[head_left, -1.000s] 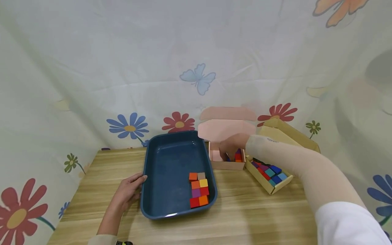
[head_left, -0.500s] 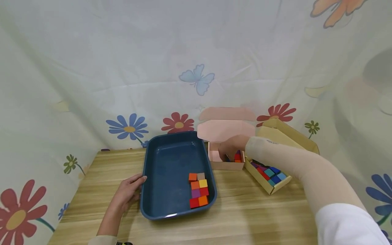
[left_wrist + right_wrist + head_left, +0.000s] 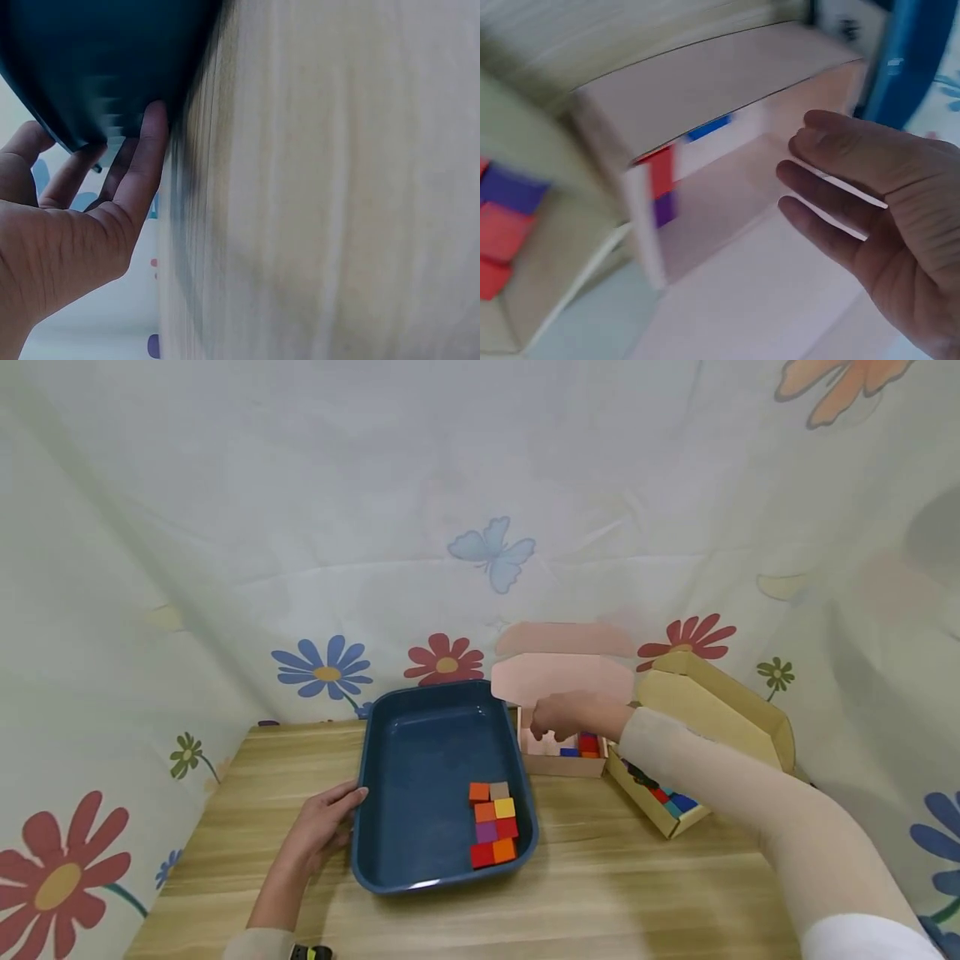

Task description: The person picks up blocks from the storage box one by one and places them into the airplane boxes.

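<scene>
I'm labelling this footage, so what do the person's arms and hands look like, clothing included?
The left hand and right hand wear no gloves. A beige sleeve covers the right forearm, with white fabric higher up. The left wrist has a beige cuff and a black item with yellow-green.
</scene>
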Tool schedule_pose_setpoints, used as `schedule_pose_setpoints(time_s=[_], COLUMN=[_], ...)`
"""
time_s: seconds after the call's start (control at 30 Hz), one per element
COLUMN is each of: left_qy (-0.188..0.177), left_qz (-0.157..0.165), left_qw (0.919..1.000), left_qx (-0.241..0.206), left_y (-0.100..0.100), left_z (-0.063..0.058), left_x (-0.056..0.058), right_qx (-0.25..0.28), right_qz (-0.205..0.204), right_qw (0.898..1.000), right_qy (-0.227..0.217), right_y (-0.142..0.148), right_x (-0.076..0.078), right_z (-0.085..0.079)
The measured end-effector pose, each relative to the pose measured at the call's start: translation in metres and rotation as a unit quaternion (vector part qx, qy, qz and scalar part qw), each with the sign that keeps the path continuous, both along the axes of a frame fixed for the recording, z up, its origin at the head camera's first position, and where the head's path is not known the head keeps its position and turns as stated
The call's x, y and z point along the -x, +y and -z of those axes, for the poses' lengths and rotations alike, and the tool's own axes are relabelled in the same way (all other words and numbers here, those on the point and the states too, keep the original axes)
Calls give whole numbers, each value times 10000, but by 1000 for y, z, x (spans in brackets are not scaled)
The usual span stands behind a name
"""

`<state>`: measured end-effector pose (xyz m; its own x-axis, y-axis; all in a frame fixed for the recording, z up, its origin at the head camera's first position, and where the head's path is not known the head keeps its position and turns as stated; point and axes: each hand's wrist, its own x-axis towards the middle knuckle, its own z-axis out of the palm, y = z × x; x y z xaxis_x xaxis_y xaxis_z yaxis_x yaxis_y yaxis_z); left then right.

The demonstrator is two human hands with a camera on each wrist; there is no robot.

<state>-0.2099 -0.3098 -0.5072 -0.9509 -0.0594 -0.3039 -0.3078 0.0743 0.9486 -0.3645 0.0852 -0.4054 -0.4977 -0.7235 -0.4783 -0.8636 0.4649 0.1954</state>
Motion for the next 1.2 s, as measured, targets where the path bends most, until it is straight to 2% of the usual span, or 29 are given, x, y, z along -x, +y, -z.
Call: schedule_pose_setpoints(time_s=[0.1,0.17,0.37,0.53,0.7,0.8,0.97,1.13,1.2], left_qy=[12,-6,-82,-47,-45,-60,-52,-29,-42], left_qz=[-45,-74,-96,-98,-62,-64,-51,-37,-7], left_qw=[10000,10000,9999,9999,10000,10000,10000,10000,10000], left_qx=[-34,19,91,28,15,8,-4,15,41], left_y=[2,2,-1,0,1,1,0,2,2], left_z=[-1,-1,0,1,3,2,2,0,-1], left_x=[2,3,3,4,3,3,3,4,4], right_qx=[318,550,861,606,77,-244,-538,-651,-610], right_qz=[-725,-1024,-1294,-1538,-1900,-1959,-1736,-1490,-1390], right_qw=[9961,9923,9878,9860,9806,9794,9831,9866,9882], right_qy=[383,437,138,-212,-486,-434,-229,-132,-227], right_y=[-12,-22,-61,-86,-99,-104,-110,-115,-118], right_x=[-13,-23,-50,-61,-67,-69,-71,-72,-71], right_z=[-9,-12,-12,3,19,24,26,22,22])
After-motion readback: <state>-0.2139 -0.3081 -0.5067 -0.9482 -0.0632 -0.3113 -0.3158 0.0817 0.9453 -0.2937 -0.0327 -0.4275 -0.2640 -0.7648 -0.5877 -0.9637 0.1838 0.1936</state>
